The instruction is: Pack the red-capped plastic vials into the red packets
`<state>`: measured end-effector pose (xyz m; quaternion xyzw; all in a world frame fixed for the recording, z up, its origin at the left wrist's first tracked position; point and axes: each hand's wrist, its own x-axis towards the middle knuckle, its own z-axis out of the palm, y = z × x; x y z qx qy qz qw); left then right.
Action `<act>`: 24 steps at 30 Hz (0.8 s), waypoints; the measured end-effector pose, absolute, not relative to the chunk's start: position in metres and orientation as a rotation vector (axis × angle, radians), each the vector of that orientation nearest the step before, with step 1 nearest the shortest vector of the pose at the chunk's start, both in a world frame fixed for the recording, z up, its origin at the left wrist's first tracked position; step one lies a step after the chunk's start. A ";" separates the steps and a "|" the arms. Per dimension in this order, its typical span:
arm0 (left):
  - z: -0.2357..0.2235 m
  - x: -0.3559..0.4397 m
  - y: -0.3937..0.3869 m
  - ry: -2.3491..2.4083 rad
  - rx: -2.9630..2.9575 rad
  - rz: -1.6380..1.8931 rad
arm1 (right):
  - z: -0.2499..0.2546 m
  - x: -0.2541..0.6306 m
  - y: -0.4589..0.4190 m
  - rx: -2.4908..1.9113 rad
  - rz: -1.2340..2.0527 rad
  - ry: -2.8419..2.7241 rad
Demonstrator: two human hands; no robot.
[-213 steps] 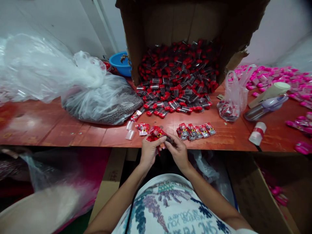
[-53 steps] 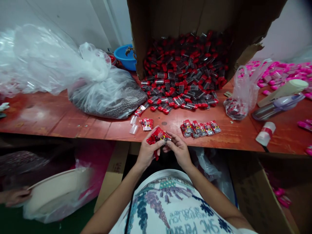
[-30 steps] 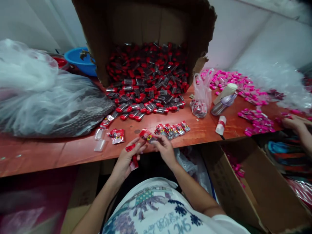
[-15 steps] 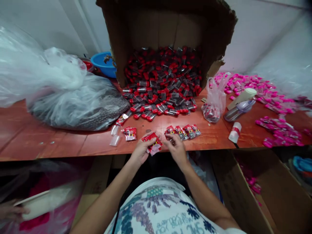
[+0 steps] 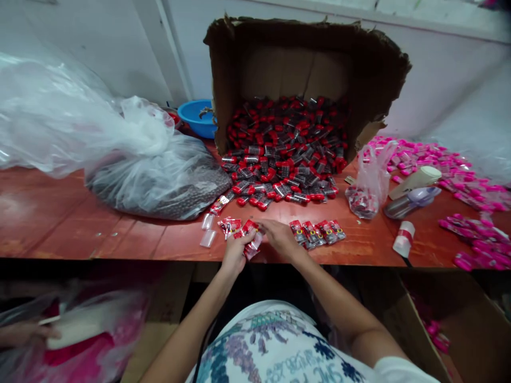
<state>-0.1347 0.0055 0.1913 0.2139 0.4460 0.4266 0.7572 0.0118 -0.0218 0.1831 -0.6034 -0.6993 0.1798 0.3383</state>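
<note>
The left hand (image 5: 235,251) pinches thin, glossy red packets (image 5: 251,247) between thumb and fingers over the shiny tabletop (image 5: 170,238). The right hand (image 5: 281,238), fingers loosely bent, is just beside them; whether it grips anything is unclear.

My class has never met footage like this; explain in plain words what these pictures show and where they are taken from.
There is no machine here, only a person working bare-handed. Every picture comes from one camera worn on the head, looking forward and down. The left hand holds red packets; the right hand is beside them, its grip unclear. On the reddish table lie a row of packets, a large plastic bag, small red-and-clear pieces spilling from a cardboard box, and pink pieces to the right.
</note>
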 end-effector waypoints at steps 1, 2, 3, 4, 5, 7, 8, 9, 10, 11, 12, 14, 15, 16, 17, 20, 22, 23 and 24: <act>0.193 -0.137 0.009 0.988 0.435 0.923 | 0.181 0.014 -0.013 -1.615 0.460 -1.833; 0.194 -0.139 0.011 1.002 0.403 0.909 | 0.178 0.017 -0.003 -1.682 0.424 -1.842; 0.195 -0.141 0.014 1.014 0.372 0.891 | 0.176 0.020 0.006 -1.765 0.368 -1.856; 0.196 -0.143 0.016 1.023 0.346 0.875 | 0.173 0.023 0.015 -1.849 0.303 -1.879; 0.197 -0.145 0.018 1.032 0.325 0.865 | 0.171 0.026 0.024 -1.919 0.242 -1.919; 0.197 -0.148 0.022 1.042 0.295 0.852 | 0.168 0.028 0.036 -1.989 0.170 -2.017; 0.197 -0.149 0.023 1.041 0.285 0.861 | 0.167 0.028 0.039 -1.990 0.165 -2.065; 0.196 -0.150 0.025 1.036 0.275 0.874 | 0.166 0.027 0.041 -1.974 0.173 -2.106; 0.195 -0.150 0.026 1.030 0.263 0.885 | 0.165 0.025 0.042 -1.951 0.186 -2.137; 0.195 -0.150 0.028 1.026 0.248 0.895 | 0.165 0.022 0.041 -1.926 0.202 -2.157; 0.194 -0.150 0.029 1.022 0.230 0.897 | 0.164 0.019 0.038 -1.902 0.220 -2.169; 0.195 -0.150 0.032 1.013 0.185 0.891 | 0.163 0.014 0.028 -1.863 0.256 -2.173; 0.196 -0.150 0.033 1.009 0.159 0.887 | 0.163 0.011 0.022 -1.850 0.273 -2.166; 0.197 -0.150 0.034 1.006 0.134 0.884 | 0.163 0.009 0.015 -1.849 0.281 -2.157; 0.198 -0.150 0.034 1.001 0.112 0.881 | 0.163 0.007 0.007 -1.853 0.289 -2.125; 0.198 -0.150 0.035 0.983 0.081 0.881 | 0.168 0.001 -0.017 -1.803 0.403 -1.797; 0.196 -0.148 0.035 0.972 0.087 0.876 | 0.174 -0.005 -0.030 -1.674 0.554 -1.477; 0.194 -0.146 0.034 0.971 0.092 0.875 | 0.177 -0.008 -0.036 -1.605 0.621 -1.348; 0.193 -0.144 0.034 0.975 0.097 0.873 | 0.180 -0.011 -0.040 -1.552 0.667 -1.262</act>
